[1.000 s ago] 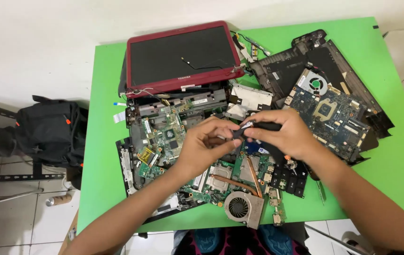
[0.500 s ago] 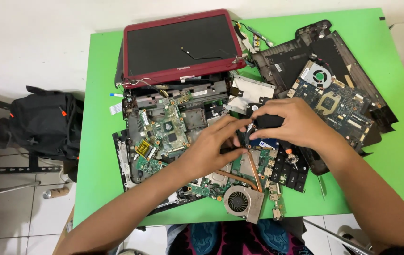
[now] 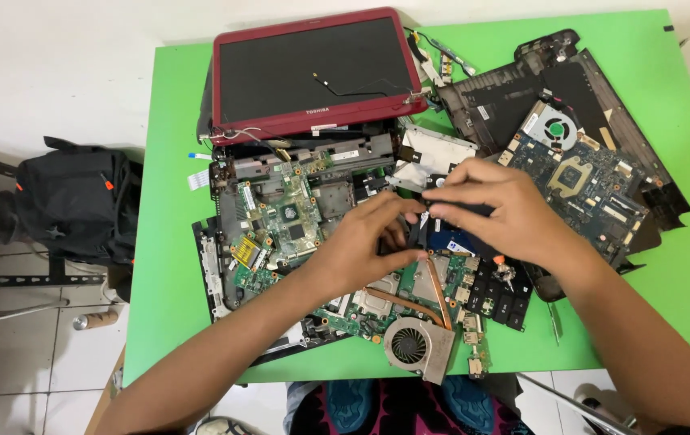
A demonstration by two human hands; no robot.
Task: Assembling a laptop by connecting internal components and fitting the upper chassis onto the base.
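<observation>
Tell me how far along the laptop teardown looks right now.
Well along. Done: the red screen lid lies detached at the back, and a black case shell with its blue board sits stripped at right. In hand: the left hand and right hand grip a small dark part between them. Left: the green board remains in its frame, and the fan is attached to its copper pipe.

Both hands meet over laptop parts on a green desk (image 3: 184, 105).
Left hand (image 3: 361, 246) and right hand (image 3: 506, 209) grip a small black part (image 3: 458, 211); red-framed screen (image 3: 313, 72) at twelve o'clock, fan (image 3: 413, 345) at six.
</observation>
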